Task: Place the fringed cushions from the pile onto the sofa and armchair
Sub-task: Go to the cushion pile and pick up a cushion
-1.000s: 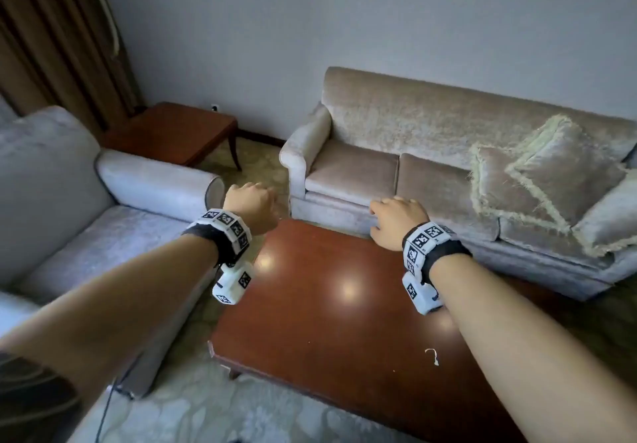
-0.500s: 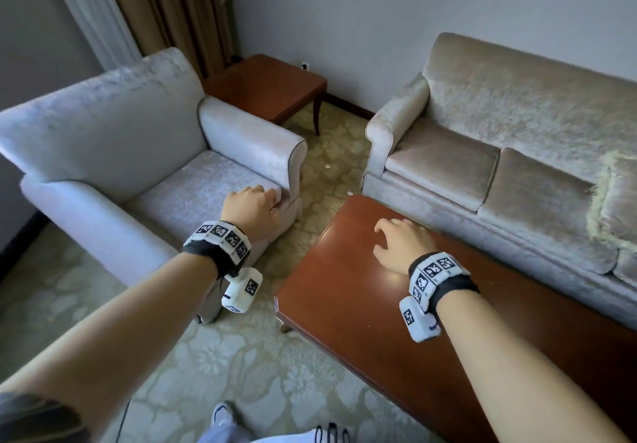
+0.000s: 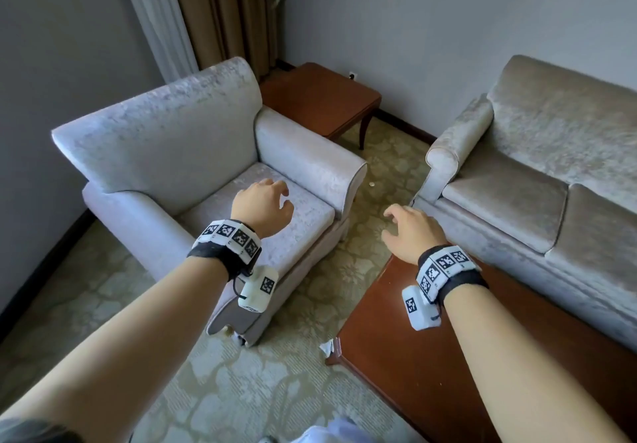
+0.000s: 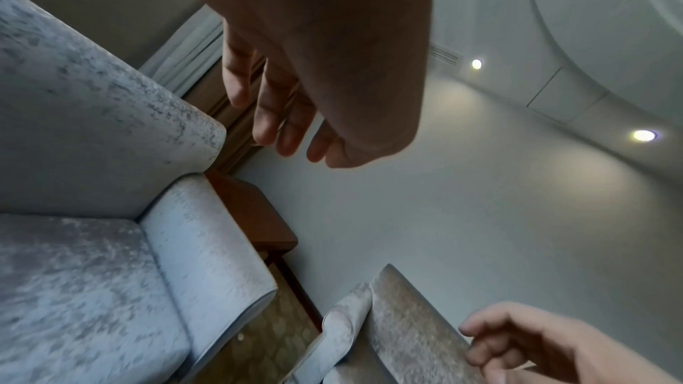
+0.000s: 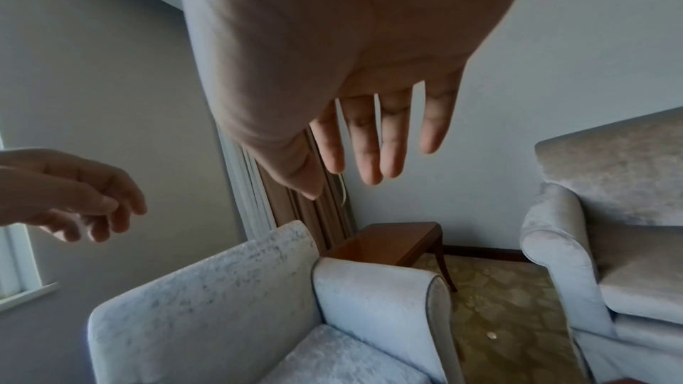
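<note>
Since the earlier head frames the view has swung left: the fringed cushions on the sofa's right end are out of sight, the armchair now sits mid-frame, and both hands have lifted and loosened.

Head view. Left hand (image 3: 263, 209) hovers over the armchair (image 3: 179, 132) seat, fingers loosely curled, holding nothing. Right hand (image 3: 412, 232) hangs over the carpet gap near the corner of the coffee table (image 3: 431, 366), fingers spread and relaxed, holding nothing. Sofa (image 3: 551, 153) at right, its two visible seat pads bare. Side table (image 3: 320, 97) stands in the corner between armchair and sofa, in front of the curtain (image 3: 224, 11). Small pale speck on the carpet (image 3: 241, 384) between the two seats. No cushion and no pile shows in this view.

Left wrist view. Left hand (image 4: 314, 69) from below, fingers (image 4: 266, 116) drooping, slack and together, gripping nothing. Armchair (image 4: 92, 244) back and arm fill the left; sofa (image 4: 399, 326) arm at lower middle; right hand (image 4: 536, 340) at lower right, fingers bent loosely. Two ceiling spotlights lit.

Right wrist view. Right hand (image 5: 332, 54) palm toward camera, fingers (image 5: 369, 139) straight and slightly parted, empty. Left hand (image 5: 70, 194) at left edge, fingers loosely curled, empty. Armchair (image 5: 229, 302) below, side table (image 5: 391, 241) behind it, sofa (image 5: 610, 215) at right. Cushions again not visible.
</note>
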Tool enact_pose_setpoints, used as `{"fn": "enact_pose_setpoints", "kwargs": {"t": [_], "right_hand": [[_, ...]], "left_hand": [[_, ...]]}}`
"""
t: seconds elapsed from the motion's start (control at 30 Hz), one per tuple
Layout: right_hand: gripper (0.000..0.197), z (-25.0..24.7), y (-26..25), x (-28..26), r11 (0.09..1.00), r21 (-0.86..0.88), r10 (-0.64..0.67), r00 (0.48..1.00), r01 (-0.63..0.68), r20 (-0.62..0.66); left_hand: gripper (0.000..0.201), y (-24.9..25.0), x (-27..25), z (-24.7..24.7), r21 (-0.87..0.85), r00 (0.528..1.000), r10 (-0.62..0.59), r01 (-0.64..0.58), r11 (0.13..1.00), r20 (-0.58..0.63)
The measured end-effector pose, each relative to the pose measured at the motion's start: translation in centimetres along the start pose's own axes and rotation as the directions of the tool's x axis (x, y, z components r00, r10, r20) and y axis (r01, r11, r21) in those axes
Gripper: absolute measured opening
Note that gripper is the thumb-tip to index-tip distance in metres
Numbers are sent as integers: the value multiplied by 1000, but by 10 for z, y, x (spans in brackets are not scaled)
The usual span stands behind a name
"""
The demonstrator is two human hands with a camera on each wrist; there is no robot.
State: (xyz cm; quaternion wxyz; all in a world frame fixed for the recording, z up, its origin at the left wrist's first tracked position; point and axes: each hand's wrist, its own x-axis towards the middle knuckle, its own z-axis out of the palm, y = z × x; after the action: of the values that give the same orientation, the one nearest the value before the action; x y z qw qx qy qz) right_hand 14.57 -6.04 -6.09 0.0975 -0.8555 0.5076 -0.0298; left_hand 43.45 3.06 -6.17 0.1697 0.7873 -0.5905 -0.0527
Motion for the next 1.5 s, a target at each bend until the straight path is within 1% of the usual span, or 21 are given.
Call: {"fn": "enact_pose_setpoints", "kwargs": {"t": [0.13,0.23,0.37,0.47,0.57,0.67,0.77,0.83,0.9,0.97,1.07,1.13,1.27,1.37,1.5], "right_hand": [[33,-7,-27,63,997,73,-17,998,21,-62],[33,-10,-37,110,974,224,0,995,23,-102],[33,-7,-45,171,909,414,9,991,47,-133],[33,-7,-46,211,843,537,40,991,36,-128],[32,-7,-42,243,803,595,52,990,34,-128],[32,-9,-33,274,773,633,49,992,37,-118],[32,-9,-21,317,745,666,51,991,44,-123],[33,-7,-9,351,740,671,54,988,57,-144],[33,-9,6,381,756,651,54,987,60,-153],[33,-17,26,409,784,619,69,984,49,-164],[33,-35,62,445,826,564,108,983,-7,-146],[34,-45,92,463,845,532,151,979,-57,-136],[36,-63,161,484,865,477,273,944,-157,-185],[34,-74,224,490,841,481,377,906,-247,-194],[33,-85,319,500,809,463,490,851,-361,-191]], "left_hand": [[26,-23,53,-6,-101,1000,8,-11,995,-29],[23,-32,92,-4,-222,999,-34,26,975,-33],[19,-39,139,-3,-441,985,-146,93,893,-88],[17,-44,170,-4,-535,970,-215,124,836,-112],[15,-53,193,-5,-561,962,-243,134,817,-124],[13,-70,219,-2,-546,956,-267,159,823,-124],[12,-80,260,-3,-523,949,-291,191,831,-117],[12,-77,298,-1,-503,950,-285,185,844,-129],[11,-67,344,5,-496,961,-240,142,857,-140],[14,-52,393,13,-484,979,-162,82,871,-127],[23,-21,468,27,-453,994,-30,-19,892,-101],[25,5,516,36,-415,993,64,-98,904,-96],[29,66,595,62,-349,970,238,-243,905,-60],[27,123,646,87,-331,941,338,-327,885,-23],[30,210,709,132,-295,892,452,-432,852,-1]]}}
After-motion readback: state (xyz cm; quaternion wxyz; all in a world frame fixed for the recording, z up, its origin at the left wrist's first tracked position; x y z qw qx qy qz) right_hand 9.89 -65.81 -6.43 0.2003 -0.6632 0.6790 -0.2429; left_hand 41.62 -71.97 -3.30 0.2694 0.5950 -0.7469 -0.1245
